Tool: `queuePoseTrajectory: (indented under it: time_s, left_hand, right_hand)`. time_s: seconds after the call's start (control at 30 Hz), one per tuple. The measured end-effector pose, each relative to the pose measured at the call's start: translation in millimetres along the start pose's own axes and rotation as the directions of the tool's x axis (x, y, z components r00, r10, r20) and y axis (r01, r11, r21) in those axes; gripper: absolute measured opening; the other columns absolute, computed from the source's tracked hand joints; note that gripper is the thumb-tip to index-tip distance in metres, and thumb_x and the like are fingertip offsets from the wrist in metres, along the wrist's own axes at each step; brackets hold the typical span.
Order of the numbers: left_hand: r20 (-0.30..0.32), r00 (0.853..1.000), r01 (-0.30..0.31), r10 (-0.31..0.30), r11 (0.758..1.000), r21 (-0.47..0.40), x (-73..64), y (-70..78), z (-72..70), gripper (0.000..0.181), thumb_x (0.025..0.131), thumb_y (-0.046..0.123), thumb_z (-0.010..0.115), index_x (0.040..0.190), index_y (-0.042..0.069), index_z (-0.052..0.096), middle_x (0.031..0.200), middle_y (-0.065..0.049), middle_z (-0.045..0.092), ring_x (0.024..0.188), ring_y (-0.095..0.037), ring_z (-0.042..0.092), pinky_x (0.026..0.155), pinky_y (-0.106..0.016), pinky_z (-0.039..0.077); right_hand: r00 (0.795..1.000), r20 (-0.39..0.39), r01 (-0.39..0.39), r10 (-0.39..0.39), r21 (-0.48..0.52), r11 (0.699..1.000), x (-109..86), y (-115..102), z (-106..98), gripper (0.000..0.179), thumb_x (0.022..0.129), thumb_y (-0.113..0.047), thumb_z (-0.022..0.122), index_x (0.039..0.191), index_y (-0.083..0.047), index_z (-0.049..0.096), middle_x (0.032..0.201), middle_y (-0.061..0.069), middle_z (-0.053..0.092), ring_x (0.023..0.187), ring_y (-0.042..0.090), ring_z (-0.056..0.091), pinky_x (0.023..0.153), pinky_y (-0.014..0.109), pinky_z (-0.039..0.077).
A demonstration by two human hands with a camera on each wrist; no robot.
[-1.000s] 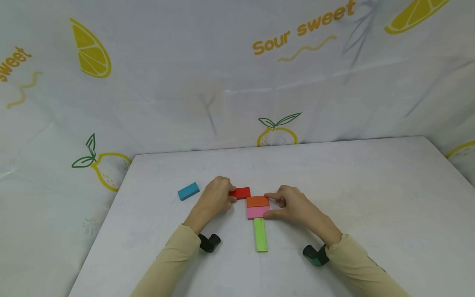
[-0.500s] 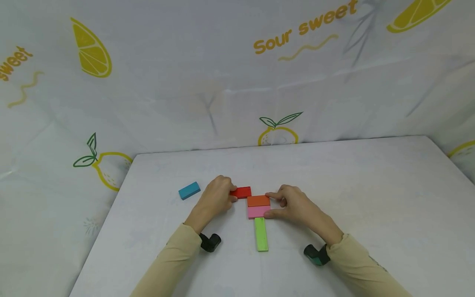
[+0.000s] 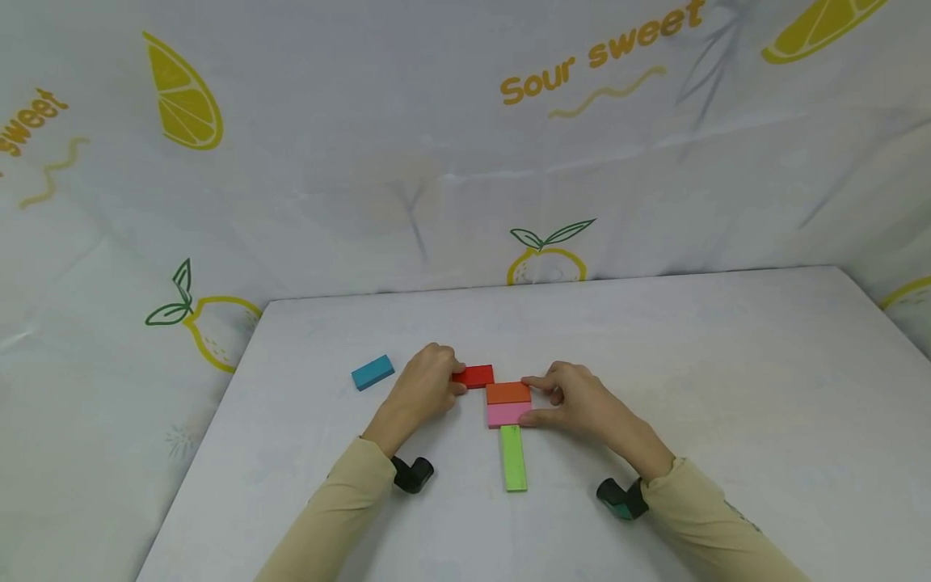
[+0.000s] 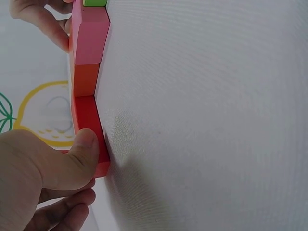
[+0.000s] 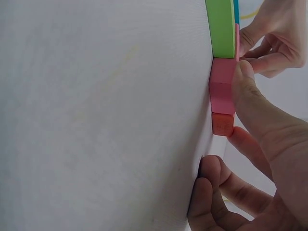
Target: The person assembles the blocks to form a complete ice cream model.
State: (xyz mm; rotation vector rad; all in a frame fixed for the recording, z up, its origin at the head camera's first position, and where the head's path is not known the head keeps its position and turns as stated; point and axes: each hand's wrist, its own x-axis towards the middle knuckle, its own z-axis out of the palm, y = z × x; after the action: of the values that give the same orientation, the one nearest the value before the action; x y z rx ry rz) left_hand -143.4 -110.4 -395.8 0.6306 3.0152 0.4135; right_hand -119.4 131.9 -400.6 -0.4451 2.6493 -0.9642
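Observation:
My left hand [image 3: 425,384] pinches the left end of a red block [image 3: 478,376] lying flat on the table; in the left wrist view the thumb lies along its near side. The red block's right end meets the upper left corner of an orange block [image 3: 508,393]. Directly below, a pink block [image 3: 505,415] lies flush against the orange one. My right hand [image 3: 585,404] holds this pair at their right ends, index finger on the orange block's far side and thumb on the pink block. A light green block [image 3: 513,461] runs from the pink block's near edge toward me.
A blue block [image 3: 373,373] lies at an angle on the white table [image 3: 698,364], left of my left hand. Behind the table hangs a white cloth [image 3: 327,162] with lemon prints. A wrist camera [image 3: 412,475] sits below my left hand, and another [image 3: 621,499] below my right.

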Motion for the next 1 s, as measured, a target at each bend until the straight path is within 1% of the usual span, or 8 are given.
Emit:
queuePoseTrajectory:
  time_s: [0.13, 0.27, 0.53, 0.67, 0.83, 1.0]
  left_hand:
    - [0.003, 1.000, -0.001, 0.001, 1.000, 0.008, 0.7, -0.2, 0.9, 0.033, 0.086, 0.013, 0.083, 0.116, 0.002, 0.077, 0.097, -0.011, 0.074, 0.086, -0.018, 0.060, 0.079, -0.028, 0.059]
    - [0.003, 1.000, -0.004, 0.004, 1.000, -0.004, 1.1, 0.1, 2.0, 0.033, 0.086, 0.014, 0.082, 0.117, 0.002, 0.077, 0.098, -0.011, 0.074, 0.087, -0.019, 0.060, 0.081, -0.029, 0.059]
    - [0.004, 1.000, -0.028, 0.028, 0.999, -0.028, 3.0, 2.6, 4.3, 0.033, 0.087, 0.013, 0.082, 0.117, 0.001, 0.076, 0.095, -0.011, 0.073, 0.087, -0.018, 0.060, 0.081, -0.030, 0.059]
    - [0.007, 0.999, -0.035, 0.035, 0.998, -0.051, 4.0, 4.3, 5.0, 0.034, 0.087, 0.013, 0.082, 0.118, 0.001, 0.076, 0.095, -0.011, 0.072, 0.086, -0.017, 0.059, 0.080, -0.029, 0.058]
    - [0.001, 0.999, -0.046, 0.047, 0.995, -0.093, 4.2, 5.1, 7.2, 0.035, 0.087, 0.013, 0.081, 0.120, 0.001, 0.075, 0.101, -0.011, 0.073, 0.091, -0.019, 0.062, 0.085, -0.031, 0.059]
    - [0.008, 0.999, -0.046, 0.047, 0.989, -0.139, 3.6, 3.7, 9.0, 0.036, 0.089, 0.016, 0.080, 0.122, 0.002, 0.074, 0.107, -0.011, 0.073, 0.098, -0.021, 0.064, 0.091, -0.034, 0.059]
  right_hand:
    - [1.000, -0.002, -0.004, 0.004, 0.000, 1.000, -0.1, 0.9, 0.0, 0.064, 0.079, -0.034, 0.089, 0.133, -0.006, 0.068, 0.087, 0.003, 0.061, 0.080, 0.016, 0.049, 0.063, 0.022, 0.040]
    - [1.000, -0.001, -0.003, 0.003, -0.001, 1.000, -1.1, 1.2, -0.4, 0.065, 0.078, -0.034, 0.089, 0.133, -0.006, 0.068, 0.087, 0.003, 0.061, 0.080, 0.016, 0.048, 0.063, 0.023, 0.039]
    - [0.999, -0.011, 0.034, -0.034, 0.000, 0.999, -1.4, 1.9, -1.5, 0.064, 0.079, -0.034, 0.089, 0.132, -0.006, 0.069, 0.086, 0.003, 0.061, 0.079, 0.015, 0.048, 0.063, 0.022, 0.039]
    - [0.999, -0.017, 0.036, -0.036, 0.001, 0.999, -1.8, 1.9, -1.3, 0.064, 0.078, -0.033, 0.089, 0.132, -0.006, 0.069, 0.085, 0.003, 0.060, 0.078, 0.015, 0.048, 0.062, 0.022, 0.038]
    - [0.999, -0.025, 0.026, -0.026, 0.008, 1.000, -2.6, 1.7, -0.5, 0.065, 0.078, -0.032, 0.090, 0.133, -0.006, 0.068, 0.084, 0.003, 0.058, 0.078, 0.015, 0.046, 0.061, 0.022, 0.036]
    - [0.999, -0.023, 0.036, -0.036, 0.000, 0.999, -1.8, 2.4, 0.2, 0.064, 0.078, -0.033, 0.090, 0.132, -0.005, 0.068, 0.083, 0.003, 0.058, 0.076, 0.014, 0.046, 0.060, 0.022, 0.036]
